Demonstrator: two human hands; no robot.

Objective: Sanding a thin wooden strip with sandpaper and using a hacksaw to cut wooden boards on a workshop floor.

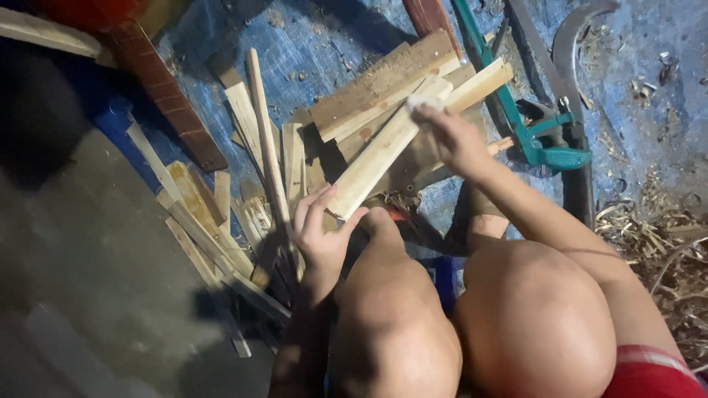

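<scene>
Looks like rubbing or smoothing work on a pale wooden slat [380,151], caught at the top of its length. Slanted across the pile, low end near the knees [391,317], high end up over a wider board [383,81]. Resting on other offcuts rather than lifted clear, as far as can be told.

Left hand [318,234] at the low end of the slat: fingers half curled over the top face, thumb tucked against the near edge, gripping to steady it. Not a tight fist, more a loose clamp.

Right hand [451,138] at the high end: fingertips pinched on a small pale piece [422,101], pressed down against the slat's top face. Too blurred to say whether paper, cloth or a block. Wrist bent, forearm reaching out over the right knee.

By judgement, a pass along the grain calls for steady pressure from the right and a firm hold from the left, so that the slat does not skid on the loose wood beneath.

Around it: scrap sticks [214,221] heaped to the left, on a blue sheet [332,37] dusted with chips. A green-handled saw [549,151] just beyond the right hand, a curved blade [575,44] beside it, neither touched. Curled shavings [664,236] piled at the right edge. A dark red bar [173,103] lying aslant at upper left, well apart from both hands.
</scene>
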